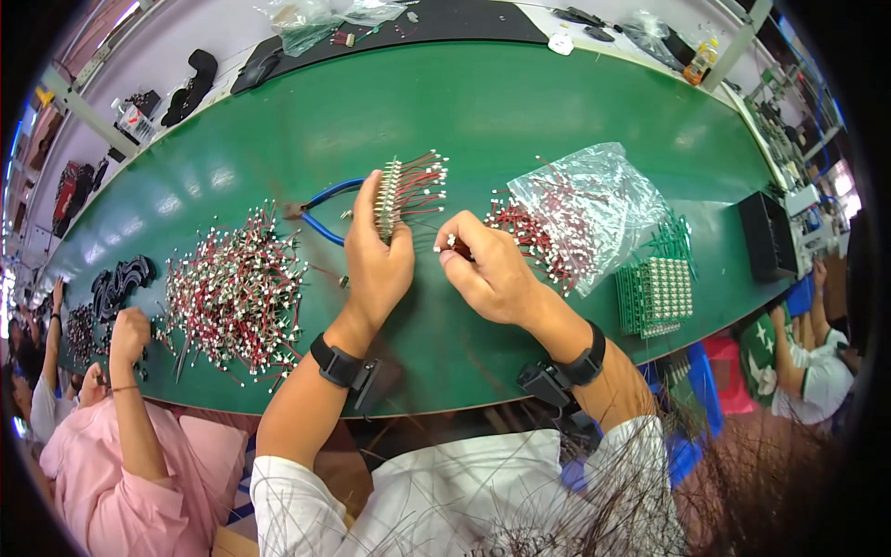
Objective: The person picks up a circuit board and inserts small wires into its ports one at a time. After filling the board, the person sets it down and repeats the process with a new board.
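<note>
My left hand (379,267) is closed on a narrow strip of small circuit boards (386,200), held upright between thumb and fingers. Red-and-black wires with white plugs (424,186) fan out from its right side. Just to the right, my right hand (497,276) has its fingers pinched on a short connector wire (452,243), whose white plug ends show at the fingertips. Blue-handled pliers (323,229) lie on the table behind my left hand, partly hidden by it. To the left is a large heap of wired connectors (232,302).
Right of my hands, more connector wires (548,237) lie partly under a clear plastic bag (617,186). Further right are stacked green circuit-board panels (657,292) and a black bin (767,237). A co-worker in pink (139,436) sits at the left, near black parts (122,283).
</note>
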The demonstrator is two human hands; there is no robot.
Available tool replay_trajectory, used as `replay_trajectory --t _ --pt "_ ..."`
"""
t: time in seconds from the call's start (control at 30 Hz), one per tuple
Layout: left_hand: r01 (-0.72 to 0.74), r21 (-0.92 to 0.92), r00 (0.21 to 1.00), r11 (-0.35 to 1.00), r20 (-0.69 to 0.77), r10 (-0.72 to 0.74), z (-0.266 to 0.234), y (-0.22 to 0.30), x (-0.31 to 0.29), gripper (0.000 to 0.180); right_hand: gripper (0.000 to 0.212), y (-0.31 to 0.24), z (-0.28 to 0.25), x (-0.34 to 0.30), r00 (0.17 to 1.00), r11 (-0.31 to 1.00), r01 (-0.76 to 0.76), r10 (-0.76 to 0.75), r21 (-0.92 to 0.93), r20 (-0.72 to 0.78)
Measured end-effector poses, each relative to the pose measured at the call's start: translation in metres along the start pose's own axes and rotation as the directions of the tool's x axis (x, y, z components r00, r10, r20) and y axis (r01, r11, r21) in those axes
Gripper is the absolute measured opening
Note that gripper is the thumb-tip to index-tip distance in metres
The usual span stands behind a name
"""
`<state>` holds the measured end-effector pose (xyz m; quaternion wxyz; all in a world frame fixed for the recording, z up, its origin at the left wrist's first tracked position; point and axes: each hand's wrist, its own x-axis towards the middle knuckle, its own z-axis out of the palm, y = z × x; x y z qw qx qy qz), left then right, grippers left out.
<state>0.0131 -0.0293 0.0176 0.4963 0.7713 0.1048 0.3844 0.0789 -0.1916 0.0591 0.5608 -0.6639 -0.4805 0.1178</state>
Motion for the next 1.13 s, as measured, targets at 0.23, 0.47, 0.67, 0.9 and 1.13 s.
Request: replay_trajectory --t 0.23,0.47,0.67,0.9,1.13 --pt "0.146 -0.028 0.985 0.989 0.097 -0.143 0.004 0.012 -0.003 0.052 0.007 0.002 0.013 -0.001 0.993 0.995 0.095 -0.097 -0.036 -0.073" --pt "-0.056 0.034 0.995 0.998 0.082 0.053 0.002 0.001 -0.008 0.050 0.005 0.012 0.021 0.003 0.968 0.965 0.133 -0.175 -0.224 -0.178" --pt "-0.038 -0.011 0.990 0.999 0.138 0.039 0.009 0.009 -0.011 0.053 0.005 0.016 0.017 0.002 0.956 0.971 0.148 -0.188 -0.186 -0.226" --pt "-0.075 -0.060 0.973 0.995 0.215 0.086 0.010 0.009 -0.010 0.061 0.005 0.024 0.013 0.005 0.960 0.964 0.156 -0.199 -0.215 -0.195" --pt "-0.003 -0.041 0.956 0.999 0.293 0.015 0.007 0.005 -0.013 0.069 0.009 0.025 0.015 0.002 0.970 0.950 0.146 -0.193 -0.275 -0.149"
